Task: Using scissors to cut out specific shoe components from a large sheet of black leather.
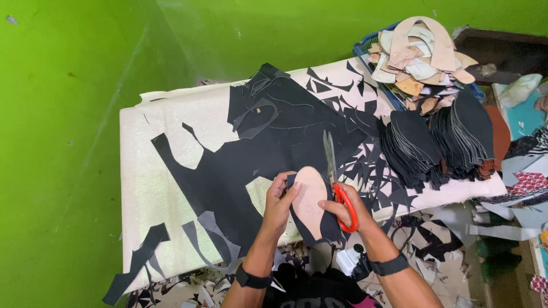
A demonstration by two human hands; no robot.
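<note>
Template (309,199), the tan oval card piece, sits low in the middle of the view, pressed onto a dark cut piece (328,225) of black material that peeks out around its lower and right edge. Both hang at the near edge of the table (165,148), right where the white top ends.

Left hand (279,204) comes up from 6 o'clock, wrist bent, fingers curled closed over the left side of the template with the thumb on top, pinching it and the black layer together. Right hand (342,208) is at 3 o'clock of the template, fingers closed through the red handles of the scissors (337,177). The blades point up toward 12 o'clock and look nearly closed, lying just beside the template's right edge. Each wrist has a black band.

Going outward: a big black sheet (274,142) with cut-out holes spreads from 9 to 12 o'clock, and small black offcuts (374,165) are scattered at 2 o'clock. Further toward 2 o'clock stand fanned stacks of black cut pieces (434,142), and beyond them a blue basket (365,54) heaped with tan and cream shapes.

Open room: bare white tabletop at 9 to 10 o'clock, up against the green wall (63,114). Below the table's near edge the floor (445,251) is littered with scraps.
</note>
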